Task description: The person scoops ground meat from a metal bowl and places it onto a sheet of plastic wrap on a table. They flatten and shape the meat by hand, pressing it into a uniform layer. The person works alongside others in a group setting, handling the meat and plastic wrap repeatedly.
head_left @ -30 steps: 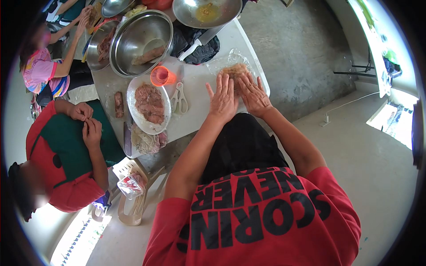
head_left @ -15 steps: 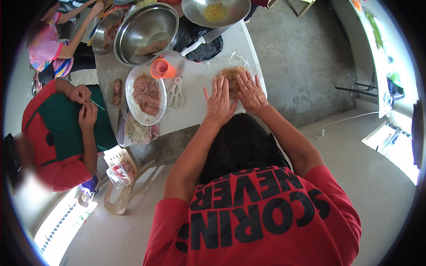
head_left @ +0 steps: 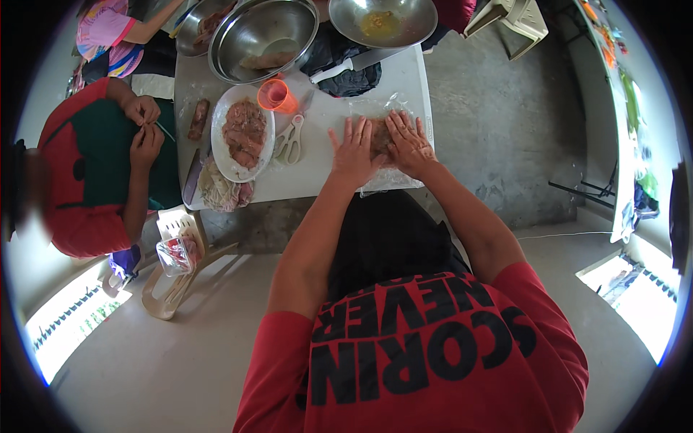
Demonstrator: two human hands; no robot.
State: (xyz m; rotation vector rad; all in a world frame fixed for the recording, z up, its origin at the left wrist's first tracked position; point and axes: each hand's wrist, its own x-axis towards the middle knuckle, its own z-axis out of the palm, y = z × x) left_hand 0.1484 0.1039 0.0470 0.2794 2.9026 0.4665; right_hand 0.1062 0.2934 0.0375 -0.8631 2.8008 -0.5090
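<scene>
A flat patch of brownish-pink minced meat [head_left: 379, 138] lies on a clear plastic sheet [head_left: 399, 104] near the table's front right corner. My left hand [head_left: 354, 157] presses on the patch's left side, fingers stretched out and palm down. On the right side my right hand [head_left: 410, 148] lies flat, its fingers extended. Neither hand grips anything, and between them they hide part of the meat. Left of my hands are white-handled scissors [head_left: 291, 141], an orange cup [head_left: 274, 97] and an oval white plate [head_left: 218, 141] bearing flattened meat [head_left: 244, 136].
Across the table's far side stand a large steel bowl [head_left: 234, 32], a steel pan [head_left: 415, 18] with yellow liquid and a white-handled knife [head_left: 333, 71]. A meat roll [head_left: 198, 119] and a crumpled cloth [head_left: 216, 189] lie left. Beside them sits another person [head_left: 65, 216]; a chair [head_left: 162, 292] stands nearby.
The whole view has shifted, so the table sits a little differently in the picture. My hands stay on the meat, and my right hand's fingers lie closer together.
</scene>
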